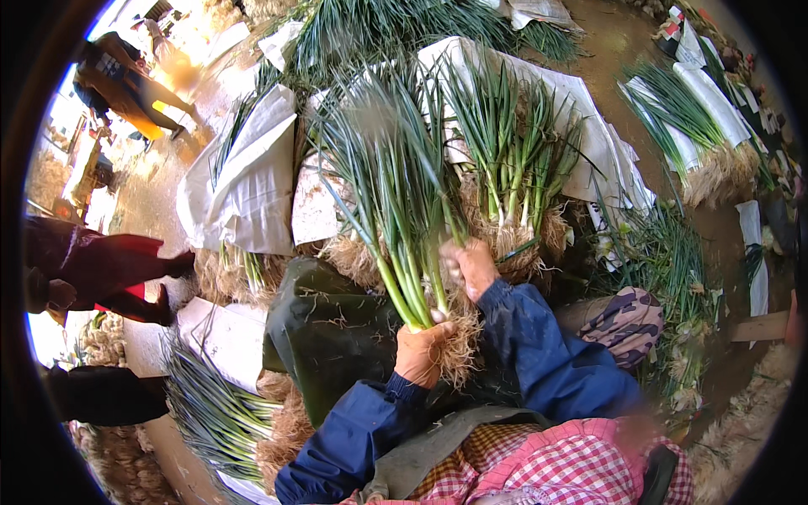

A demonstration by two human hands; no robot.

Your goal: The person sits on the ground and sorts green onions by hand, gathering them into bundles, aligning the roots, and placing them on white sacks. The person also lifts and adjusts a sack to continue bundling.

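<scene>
My left hand grips a bunch of green onions low, at the white bulbs beside their tangled roots. The long green leaves point away from me, above a dark green waterproof cloth over my lap. Slightly blurred, my right hand is closed on the stalk of one onion at the bunch's right side. Just beyond that hand lies another bundle of green onions, its brown roots towards me, on a white woven sheet.
More onions lie at the lower left, far back and at the right. A white sack covers some. Loose leaves litter the right floor. Several people stand at the left, one in dark red clothing.
</scene>
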